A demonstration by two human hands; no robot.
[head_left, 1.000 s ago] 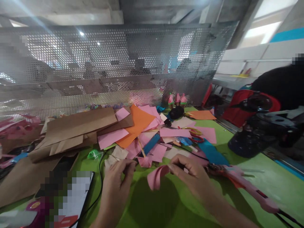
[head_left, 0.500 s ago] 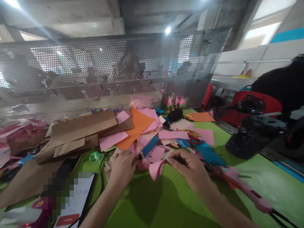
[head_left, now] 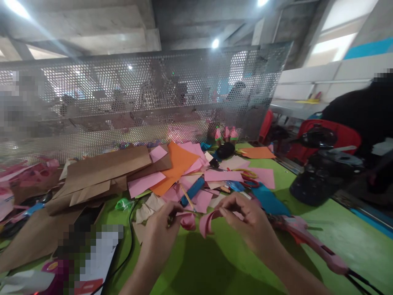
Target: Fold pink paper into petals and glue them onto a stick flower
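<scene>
My left hand point(head_left: 162, 229) is closed, its thumb and fingers pinching a small rolled piece of pink paper point(head_left: 188, 221). Across a narrow gap, my right hand point(head_left: 247, 217) pinches a curled strip of pink paper point(head_left: 206, 224), whose loose end bends down to the left. Both pieces are held just above the green table point(head_left: 196, 270). Behind them lie a pencil point(head_left: 187, 196), a blue tube-like object point(head_left: 194, 191) and loose pink sheets point(head_left: 205, 200). Crumpled beige paper point(head_left: 149, 208) sits beyond my left hand.
Brown cardboard point(head_left: 107, 168) and an orange sheet point(head_left: 175, 164) cover the back left. Scissors point(head_left: 250, 180) lie among scraps. A pink glue gun point(head_left: 319, 246) rests at right, near a dark jug point(head_left: 319, 180). A phone point(head_left: 98, 254) and black cable point(head_left: 130, 241) are at left. A perforated metal screen point(head_left: 138, 94) stands behind.
My left hand has come away from the crumpled paper, nearer to me and rightward, with the rolled pink paper. The curled strip in my right hand has turned and shifted slightly right.
</scene>
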